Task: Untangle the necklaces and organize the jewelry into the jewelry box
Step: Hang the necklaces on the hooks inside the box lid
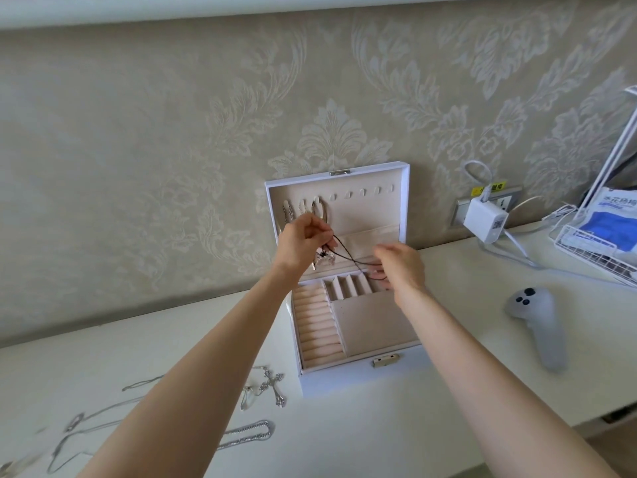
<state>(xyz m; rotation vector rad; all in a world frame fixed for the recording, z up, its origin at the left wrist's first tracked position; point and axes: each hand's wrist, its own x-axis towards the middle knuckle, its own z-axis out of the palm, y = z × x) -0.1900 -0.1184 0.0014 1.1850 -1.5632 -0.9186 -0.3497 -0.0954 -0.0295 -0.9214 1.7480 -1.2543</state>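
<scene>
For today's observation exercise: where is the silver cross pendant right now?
In the head view, the cross pendant lies on the white table, lower left, just left of the front corner of the jewelry box.

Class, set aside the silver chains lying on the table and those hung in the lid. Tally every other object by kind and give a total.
Jewelry box: 1
Black cord necklace: 1
Grey controller: 1
White charger: 1
Wire rack: 1
Total: 5
</scene>
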